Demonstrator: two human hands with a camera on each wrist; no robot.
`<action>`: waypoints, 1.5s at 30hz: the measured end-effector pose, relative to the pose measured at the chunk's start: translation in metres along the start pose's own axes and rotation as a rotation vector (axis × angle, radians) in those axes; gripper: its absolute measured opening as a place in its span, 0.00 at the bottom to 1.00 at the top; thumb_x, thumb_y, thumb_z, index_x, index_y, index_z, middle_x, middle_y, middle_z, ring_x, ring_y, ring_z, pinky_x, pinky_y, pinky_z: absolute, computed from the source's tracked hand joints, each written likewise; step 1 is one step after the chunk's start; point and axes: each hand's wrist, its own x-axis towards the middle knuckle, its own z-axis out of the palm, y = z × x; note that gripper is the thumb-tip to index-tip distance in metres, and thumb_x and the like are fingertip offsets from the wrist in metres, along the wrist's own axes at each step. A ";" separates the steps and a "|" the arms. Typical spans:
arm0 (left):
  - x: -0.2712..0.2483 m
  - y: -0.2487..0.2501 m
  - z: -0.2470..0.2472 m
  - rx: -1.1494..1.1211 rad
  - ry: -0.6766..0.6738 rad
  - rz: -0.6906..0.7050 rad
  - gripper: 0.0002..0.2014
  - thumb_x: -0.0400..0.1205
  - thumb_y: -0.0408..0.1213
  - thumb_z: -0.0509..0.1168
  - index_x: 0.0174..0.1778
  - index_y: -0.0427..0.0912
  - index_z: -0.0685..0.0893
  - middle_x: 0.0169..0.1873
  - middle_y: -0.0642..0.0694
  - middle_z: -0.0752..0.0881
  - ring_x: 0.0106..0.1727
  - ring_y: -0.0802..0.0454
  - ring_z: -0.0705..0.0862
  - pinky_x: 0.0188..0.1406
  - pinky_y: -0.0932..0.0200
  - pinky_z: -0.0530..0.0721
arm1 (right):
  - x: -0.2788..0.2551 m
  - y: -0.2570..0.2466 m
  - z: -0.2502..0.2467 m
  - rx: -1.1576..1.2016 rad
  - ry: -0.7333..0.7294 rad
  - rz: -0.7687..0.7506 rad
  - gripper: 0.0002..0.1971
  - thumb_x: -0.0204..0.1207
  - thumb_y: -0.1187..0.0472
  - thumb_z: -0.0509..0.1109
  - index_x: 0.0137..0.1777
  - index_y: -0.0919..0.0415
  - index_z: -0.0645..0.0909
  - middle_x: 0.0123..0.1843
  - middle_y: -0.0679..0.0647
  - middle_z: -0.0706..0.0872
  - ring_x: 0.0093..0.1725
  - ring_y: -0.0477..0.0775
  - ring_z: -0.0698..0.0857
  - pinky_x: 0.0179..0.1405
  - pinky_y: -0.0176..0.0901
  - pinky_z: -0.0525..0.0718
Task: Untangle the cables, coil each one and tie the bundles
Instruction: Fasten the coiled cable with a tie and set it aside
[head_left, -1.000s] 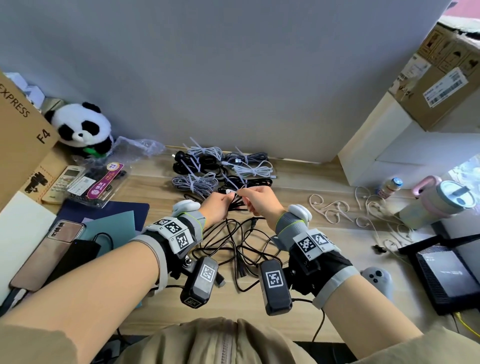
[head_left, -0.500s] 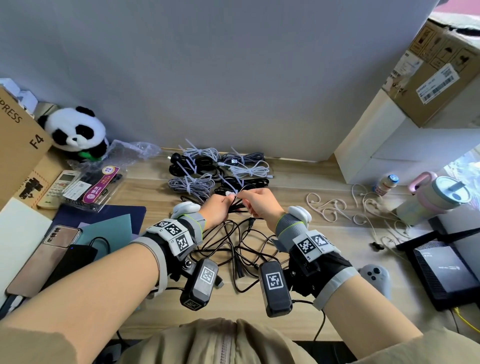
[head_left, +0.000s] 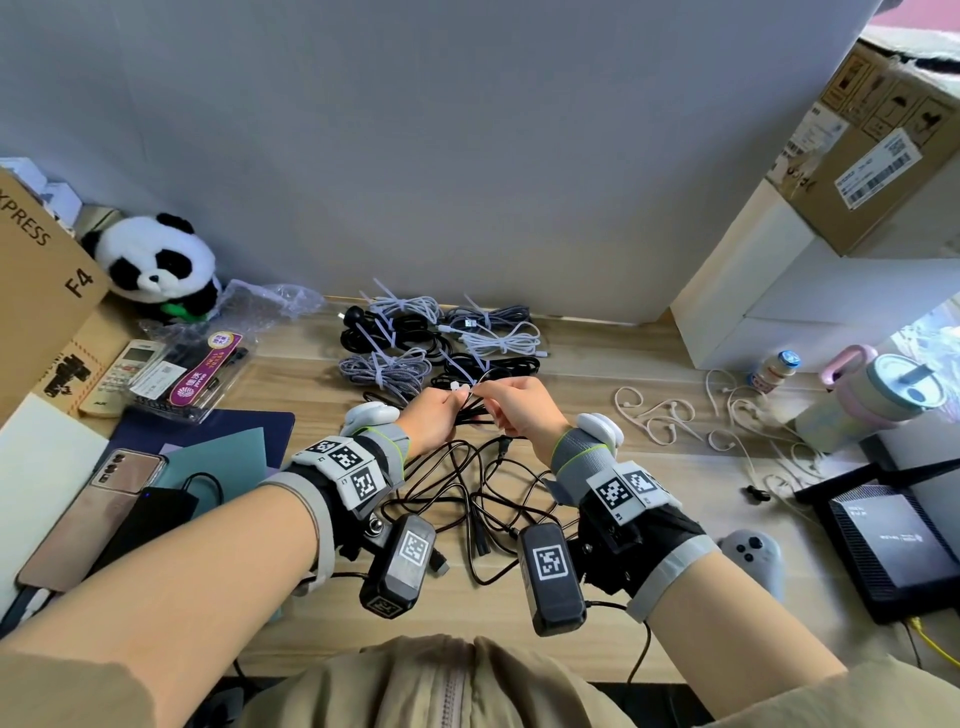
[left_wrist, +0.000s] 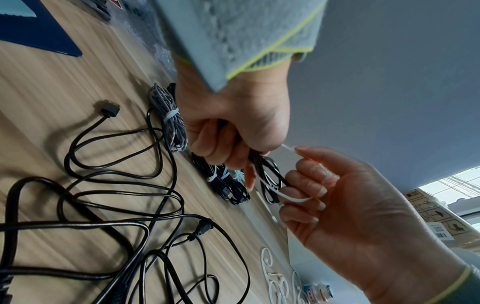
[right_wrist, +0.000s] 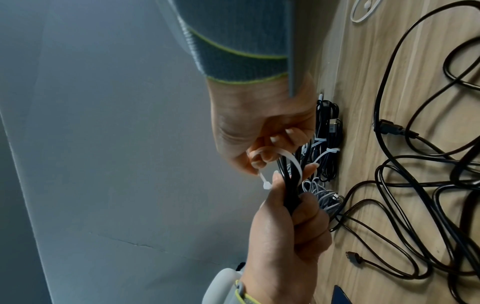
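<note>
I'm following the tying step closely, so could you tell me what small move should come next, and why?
Probably thread the tail into the head: the white zip tie loops open around the black coil gripped by the left hand, its tail pinched by the right hand.

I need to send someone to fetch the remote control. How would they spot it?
Start from the plush panda at the desk's far left corner. Just in front of it, beside a clear packet, lies the remote control: the only pale slab with rows of buttons.
</note>
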 end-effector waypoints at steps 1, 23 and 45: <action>0.000 0.000 0.000 0.004 0.002 0.000 0.21 0.89 0.42 0.48 0.40 0.32 0.78 0.22 0.43 0.71 0.22 0.51 0.64 0.21 0.58 0.59 | 0.001 0.000 0.000 0.009 -0.002 0.003 0.22 0.78 0.61 0.67 0.21 0.59 0.70 0.17 0.48 0.69 0.16 0.43 0.66 0.17 0.29 0.65; 0.002 -0.005 -0.001 0.146 0.013 0.038 0.23 0.88 0.40 0.51 0.26 0.40 0.71 0.24 0.44 0.72 0.31 0.45 0.70 0.35 0.55 0.66 | 0.001 -0.007 0.001 -0.057 -0.011 0.152 0.18 0.75 0.59 0.67 0.24 0.57 0.71 0.21 0.48 0.71 0.21 0.45 0.67 0.22 0.35 0.61; 0.000 -0.002 -0.008 0.247 0.020 0.058 0.16 0.87 0.38 0.50 0.40 0.37 0.80 0.28 0.46 0.77 0.35 0.46 0.73 0.37 0.53 0.70 | 0.002 -0.008 -0.005 0.063 -0.162 0.070 0.16 0.85 0.61 0.60 0.37 0.62 0.81 0.28 0.50 0.74 0.20 0.42 0.69 0.20 0.32 0.75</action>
